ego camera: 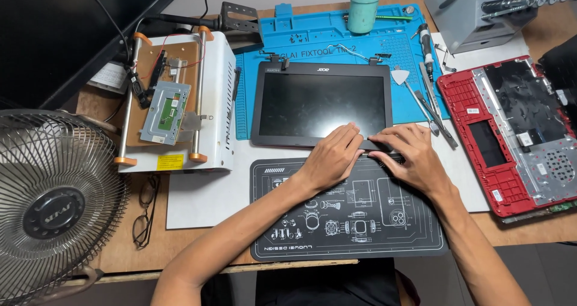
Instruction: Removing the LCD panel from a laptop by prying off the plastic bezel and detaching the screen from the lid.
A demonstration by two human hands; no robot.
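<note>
A black laptop screen panel (321, 104) lies flat on the blue work mat (336, 38), its near edge toward me. My left hand (330, 157) rests palm down on the panel's near bezel, fingers pointing right. My right hand (406, 156) presses its fingertips on the same near edge, just right of the left hand. The two hands' fingertips almost meet at the bezel. Whether a small tool is between the fingers cannot be told.
A black printed mat (300, 222) lies under my wrists. A red laptop base (511, 131) sits right, with screwdrivers and tweezers (430, 101) between. A white heating station (174, 101) stands left, a fan (54, 204) near left, spectacles (144, 210) beside it, a green jar (363, 8) behind.
</note>
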